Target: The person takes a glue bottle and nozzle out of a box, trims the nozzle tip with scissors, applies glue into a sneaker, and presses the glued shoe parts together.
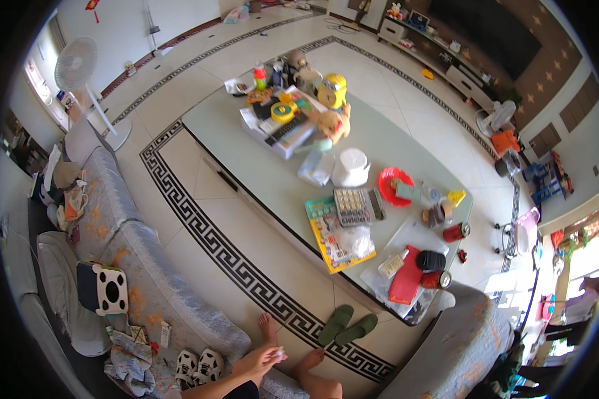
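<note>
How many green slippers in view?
2. Both lie on the tiled floor near the table: the left slipper, and the right slipper just beside it. Any under the table would be hidden.

Along the near long edge of the table [266,176], room for passing is being offered between the left corner and the yellow magazine [319,239]. Farther toward the right end, the way is being blocked by this magazine, the calculator [351,207] and the clear plastic bag [356,242]. Toward the far long edge, bare surface is being left between the yellow toy [333,91] and the red dish [387,179]. The right end is being crowded by two red cans [455,232] and the black case [430,260].
</note>
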Motion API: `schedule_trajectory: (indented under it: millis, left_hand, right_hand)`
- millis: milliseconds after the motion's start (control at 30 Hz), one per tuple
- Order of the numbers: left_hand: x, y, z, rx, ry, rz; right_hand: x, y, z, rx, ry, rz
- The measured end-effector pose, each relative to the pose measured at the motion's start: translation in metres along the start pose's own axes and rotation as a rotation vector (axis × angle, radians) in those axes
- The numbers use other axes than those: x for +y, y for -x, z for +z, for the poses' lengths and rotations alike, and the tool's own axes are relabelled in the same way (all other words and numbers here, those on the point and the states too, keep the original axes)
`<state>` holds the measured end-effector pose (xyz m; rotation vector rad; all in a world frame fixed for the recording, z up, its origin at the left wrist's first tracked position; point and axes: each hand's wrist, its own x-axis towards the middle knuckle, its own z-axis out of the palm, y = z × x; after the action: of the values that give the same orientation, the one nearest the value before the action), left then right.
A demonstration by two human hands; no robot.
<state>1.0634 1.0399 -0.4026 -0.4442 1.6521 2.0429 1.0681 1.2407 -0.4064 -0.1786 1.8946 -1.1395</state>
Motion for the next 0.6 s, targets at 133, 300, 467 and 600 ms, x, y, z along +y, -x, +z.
schedule_trajectory:
  millis: [133, 300, 467, 600]
  left_hand:
    - [0.042, 0.043, -0.037, 0.259, 0.051, 0.123]
    - [0.099, 0.077, -0.042, 0.356, 0.140, 0.054]
    - [0.124, 0.073, -0.052, 0.331, 0.199, 0.049]
    - [0.183, 0.055, -0.068, 0.346, 0.199, 0.088]
  right_hand:
    - [-0.044, -0.005, -0.014, -0.180, -0.008, 0.029]
    - [-0.102, -0.013, -0.034, -0.369, -0.005, 0.104]
    - [-0.135, -0.024, -0.068, -0.540, 0.062, 0.194]
    - [-0.150, -0.028, -0.086, -0.624, 0.085, 0.258]
